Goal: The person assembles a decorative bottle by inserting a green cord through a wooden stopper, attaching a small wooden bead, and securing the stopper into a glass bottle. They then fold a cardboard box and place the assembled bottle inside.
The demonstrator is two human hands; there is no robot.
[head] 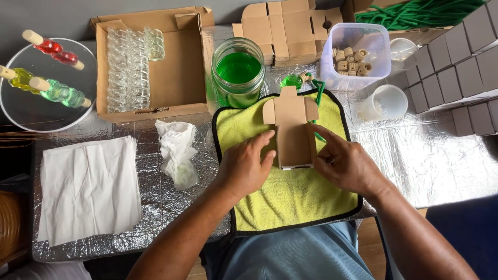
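A small brown cardboard box (291, 128) with its top flaps spread lies on a yellow-green cloth (290, 199) with black trim. My left hand (244, 166) presses against the box's left side, fingers touching it. My right hand (345, 162) grips the right side, thumb and fingers on the cardboard. A small green-filled bottle with a green cord (296, 81) lies just beyond the box's top flap.
A glass jar of green liquid (238, 72) stands behind the cloth. An open carton of small empty glass bottles (129, 67) is at back left. A clear tub of wooden stoppers (355, 49), plastic cups (385, 102), folded boxes (467, 62), crumpled tissue (177, 151) and white paper (88, 189) surround me.
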